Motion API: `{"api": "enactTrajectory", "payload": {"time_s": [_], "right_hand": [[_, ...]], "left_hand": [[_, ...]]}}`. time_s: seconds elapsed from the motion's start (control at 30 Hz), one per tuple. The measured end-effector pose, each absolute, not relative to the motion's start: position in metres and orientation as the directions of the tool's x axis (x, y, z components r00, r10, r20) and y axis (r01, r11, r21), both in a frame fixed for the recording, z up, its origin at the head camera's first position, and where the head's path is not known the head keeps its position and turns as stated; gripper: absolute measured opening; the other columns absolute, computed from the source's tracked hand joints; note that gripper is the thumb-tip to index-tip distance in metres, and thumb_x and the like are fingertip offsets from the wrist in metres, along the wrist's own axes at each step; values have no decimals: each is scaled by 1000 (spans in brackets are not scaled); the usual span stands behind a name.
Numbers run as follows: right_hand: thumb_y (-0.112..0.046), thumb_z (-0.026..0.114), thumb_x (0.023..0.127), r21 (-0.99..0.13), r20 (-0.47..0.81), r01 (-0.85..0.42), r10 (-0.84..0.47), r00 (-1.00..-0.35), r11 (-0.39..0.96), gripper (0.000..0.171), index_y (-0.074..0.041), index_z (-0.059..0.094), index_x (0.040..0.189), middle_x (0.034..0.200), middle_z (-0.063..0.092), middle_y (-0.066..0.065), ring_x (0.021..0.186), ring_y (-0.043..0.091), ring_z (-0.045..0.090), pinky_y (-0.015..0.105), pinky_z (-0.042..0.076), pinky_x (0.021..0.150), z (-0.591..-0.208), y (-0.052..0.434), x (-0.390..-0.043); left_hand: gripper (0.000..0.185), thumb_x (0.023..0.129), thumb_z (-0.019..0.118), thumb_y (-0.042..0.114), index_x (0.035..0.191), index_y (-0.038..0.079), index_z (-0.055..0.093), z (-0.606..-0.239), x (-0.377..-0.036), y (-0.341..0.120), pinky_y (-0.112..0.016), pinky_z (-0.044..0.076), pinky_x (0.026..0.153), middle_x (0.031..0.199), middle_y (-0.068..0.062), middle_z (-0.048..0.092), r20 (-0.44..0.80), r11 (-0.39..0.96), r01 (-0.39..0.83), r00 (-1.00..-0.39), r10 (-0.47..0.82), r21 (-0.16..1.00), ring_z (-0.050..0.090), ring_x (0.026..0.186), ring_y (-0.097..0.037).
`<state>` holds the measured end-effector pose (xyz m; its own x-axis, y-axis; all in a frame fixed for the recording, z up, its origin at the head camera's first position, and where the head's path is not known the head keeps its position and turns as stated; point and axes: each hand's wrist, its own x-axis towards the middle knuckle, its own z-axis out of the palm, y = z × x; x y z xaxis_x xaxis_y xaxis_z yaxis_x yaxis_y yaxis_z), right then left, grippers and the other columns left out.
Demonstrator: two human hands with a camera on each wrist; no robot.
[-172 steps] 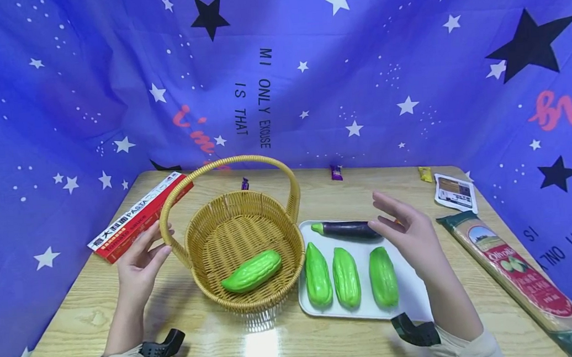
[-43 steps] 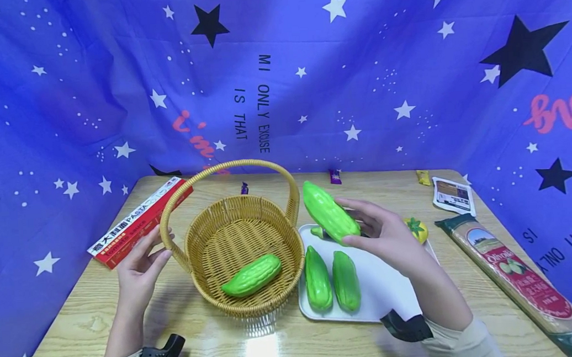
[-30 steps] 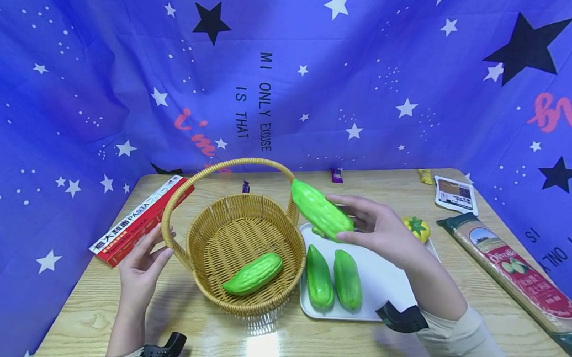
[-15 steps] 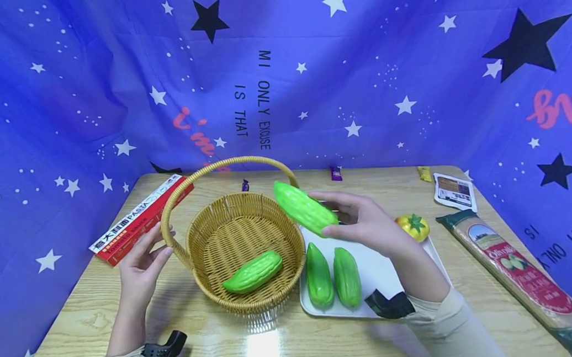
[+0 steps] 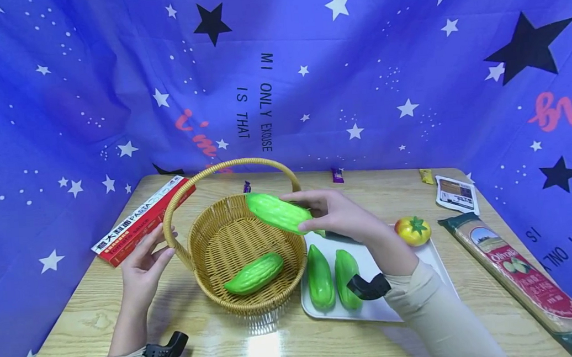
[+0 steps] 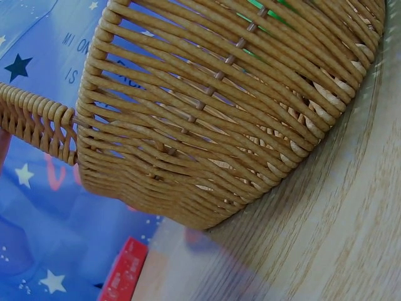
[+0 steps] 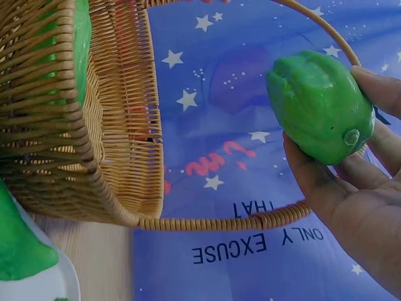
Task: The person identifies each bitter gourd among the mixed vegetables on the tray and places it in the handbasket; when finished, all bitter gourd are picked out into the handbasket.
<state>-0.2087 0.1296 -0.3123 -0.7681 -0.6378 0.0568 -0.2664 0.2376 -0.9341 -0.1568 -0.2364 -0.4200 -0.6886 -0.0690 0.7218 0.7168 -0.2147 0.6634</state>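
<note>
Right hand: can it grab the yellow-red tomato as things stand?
Probably not: the right hand holds a green gourd, so its grip is taken. Once freed, likely yes; nothing covers the tomato on the tray.

Rough woven wicker basket [image 5: 226,246], glossy bumpy gourd [image 5: 275,212], smooth tray [image 5: 366,258], wood-grained table [image 5: 202,339], matt cloth backdrop [image 5: 294,12]

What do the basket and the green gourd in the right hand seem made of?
Basket: woven tan strands, low sheen; rattan or plastic imitation, the look leaves it open. Green gourd: probably moulded plastic or coated foam, given its glossy highlights and even colour.
</note>
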Motion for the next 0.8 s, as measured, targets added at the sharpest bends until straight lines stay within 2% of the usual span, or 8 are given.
{"api": "enactTrajectory", "payload": {"time_s": [0.37, 0.67, 0.8], "right_hand": [[-12, 70, 83, -906, 66, -341, -714, -697, 249, 55, -15, 52, 135, 138, 53, 5, 126, 20, 52, 32, 49, 104, -317, 109, -229], [-9, 68, 83, -909, 21, -334, -773, -634, 250, 55, -14, 51, 135, 134, 56, 10, 114, 21, 58, 31, 54, 95, -326, 91, -246], [-11, 68, 83, -902, 11, -347, -788, -616, 259, 54, -17, 52, 135, 134, 56, 7, 112, 19, 59, 31, 54, 93, -331, 83, -255]], "left_hand": [[50, 79, 49, -29, 127, -18, 45, -421, -157, -237, -24, 57, 90, 117, -8, 67, 716, -178, 714, -695, -65, 677, 64, 106, -16], [50, 78, 49, -30, 127, -17, 47, -419, -157, -236, -24, 57, 90, 116, -13, 66, 722, -202, 719, -688, -73, 665, 64, 107, -18], [51, 77, 47, -31, 127, -18, 46, -420, -157, -236, -23, 57, 90, 116, -13, 66, 726, -214, 722, -684, -71, 658, 64, 107, -19]]}}
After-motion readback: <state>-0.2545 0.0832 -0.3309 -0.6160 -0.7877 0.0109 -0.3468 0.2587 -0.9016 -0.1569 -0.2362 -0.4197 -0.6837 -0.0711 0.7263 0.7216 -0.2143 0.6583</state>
